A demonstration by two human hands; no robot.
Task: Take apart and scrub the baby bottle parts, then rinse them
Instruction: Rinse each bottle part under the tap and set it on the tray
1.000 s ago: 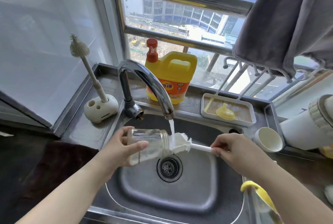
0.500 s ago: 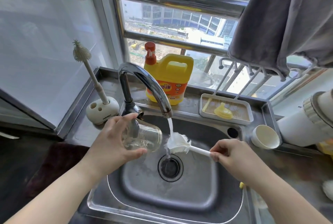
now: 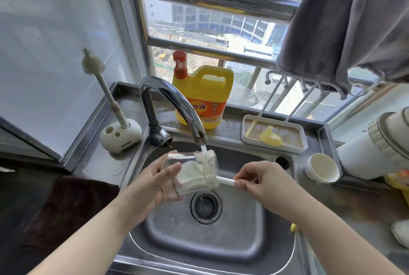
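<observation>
My left hand (image 3: 152, 184) grips a clear glass baby bottle (image 3: 192, 172), held on its side over the steel sink (image 3: 212, 239), mouth toward the right. Water runs from the curved tap (image 3: 177, 104) onto the bottle's rim. My right hand (image 3: 263, 184) pinches the white handle of a bottle brush (image 3: 224, 180); the brush's white sponge head is inside the bottle. A yellow bottle part (image 3: 271, 136) lies in a white tray (image 3: 247, 128) behind the sink, and a cream cap (image 3: 322, 167) lies on its side at the right.
A yellow detergent jug (image 3: 204, 97) stands behind the tap. A silicone brush (image 3: 99, 80) stands in a white holder (image 3: 120, 135) at the left. A grey cloth (image 3: 345, 22) hangs at the upper right. A white appliance (image 3: 376, 153) sits at the right edge.
The brush head, which was under the running water outside the bottle's mouth, is now inside the bottle. My left hand has brought the bottle right, under the tap.
</observation>
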